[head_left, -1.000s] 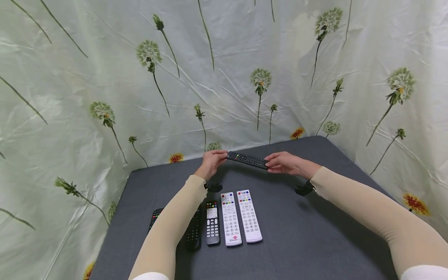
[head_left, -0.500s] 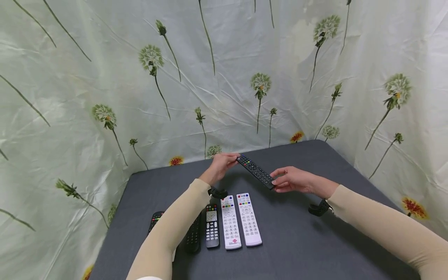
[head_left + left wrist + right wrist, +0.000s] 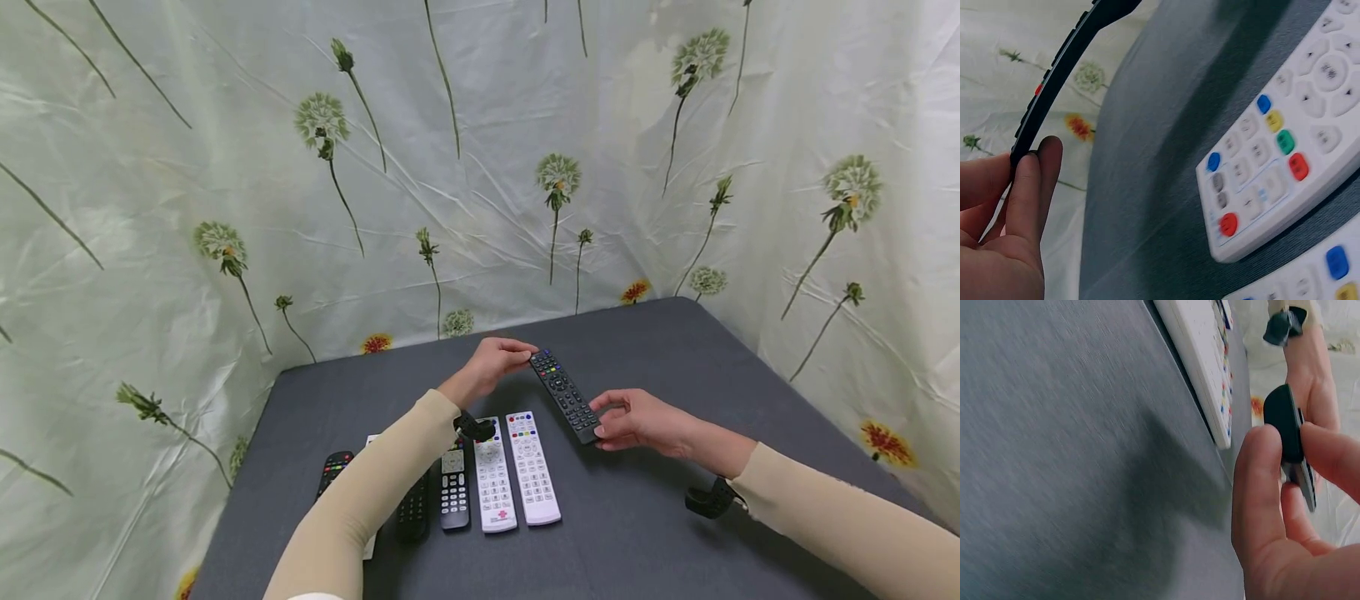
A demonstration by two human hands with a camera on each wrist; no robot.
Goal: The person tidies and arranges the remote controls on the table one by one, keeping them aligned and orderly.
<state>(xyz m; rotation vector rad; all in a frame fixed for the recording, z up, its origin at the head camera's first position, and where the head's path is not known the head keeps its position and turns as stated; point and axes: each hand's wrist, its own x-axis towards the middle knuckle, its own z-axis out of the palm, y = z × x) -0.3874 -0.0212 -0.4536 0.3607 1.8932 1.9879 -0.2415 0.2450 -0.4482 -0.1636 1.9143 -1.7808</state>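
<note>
A black remote control (image 3: 564, 395) with several coloured buttons is held above the table, slanting from far left to near right. My left hand (image 3: 492, 364) pinches its far end between thumb and fingers; the left wrist view shows the remote (image 3: 1063, 72) edge-on in that pinch. At the near end my right hand (image 3: 643, 423) grips the remote by its edges, thumb and fingers on opposite sides, as the right wrist view also shows (image 3: 1285, 425). Just left of the held remote lies a white remote (image 3: 533, 468), with a second white remote (image 3: 495, 483) beside it.
Left of the white remotes lie a grey-and-black remote (image 3: 454, 492) and a black remote (image 3: 412, 510). Another black remote (image 3: 335, 471) and a white item (image 3: 369, 546) are partly hidden by my left sleeve. A flowered curtain (image 3: 480, 167) hangs behind the dark grey table (image 3: 660, 350).
The held remote has come nearer and rightward, turning from nearly crosswise to a steeper slant. Both hands have moved with it, keeping hold; the right hand has come nearer the most.
</note>
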